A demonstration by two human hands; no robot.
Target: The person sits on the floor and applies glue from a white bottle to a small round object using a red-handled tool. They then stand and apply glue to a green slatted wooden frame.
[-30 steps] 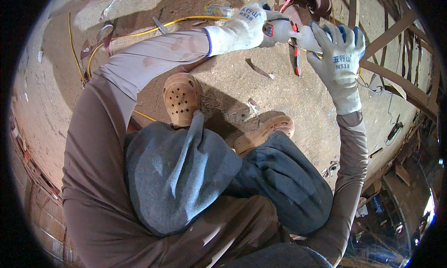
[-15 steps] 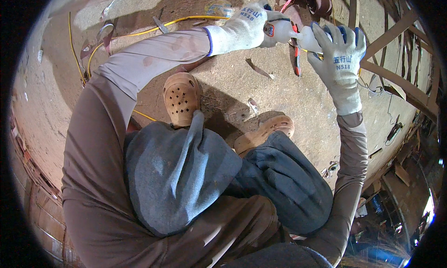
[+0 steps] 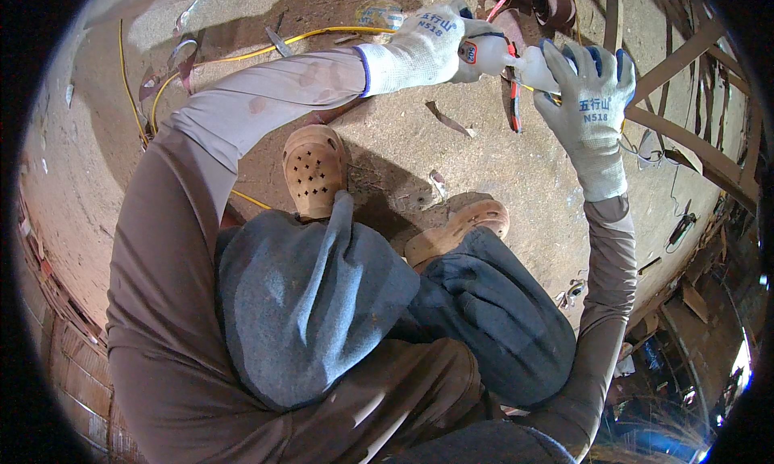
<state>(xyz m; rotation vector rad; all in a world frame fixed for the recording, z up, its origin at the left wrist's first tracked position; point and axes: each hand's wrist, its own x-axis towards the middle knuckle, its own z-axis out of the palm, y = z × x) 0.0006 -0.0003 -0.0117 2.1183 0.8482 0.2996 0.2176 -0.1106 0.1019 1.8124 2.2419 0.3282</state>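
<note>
At the far side of the floor, my left hand (image 3: 427, 49), in a white knit glove, is closed around a small whitish plastic bottle (image 3: 488, 58) with a red-edged label. My right hand (image 3: 592, 93), gloved the same way with blue fingertips, grips a second translucent white bottle (image 3: 535, 70). Both bottles lie on their sides, tip toward tip, and the narrow ends meet or nearly touch. Just below that meeting point lies a red and black slim tool (image 3: 515, 105), partly hidden by the bottles. Fingertips of the left hand are mostly hidden.
A yellow cord (image 3: 318, 33) curves across the floor at the left. Brown strip material (image 3: 552, 4) is coiled behind the bottles. Wooden slats (image 3: 685, 137) cross at the right. My tan clogs (image 3: 314, 174) rest on the dusty floor (image 3: 532, 190), among scraps.
Hardly anything differs. Both hands keep their grip on the bottles, and the right hand has shifted very slightly.
</note>
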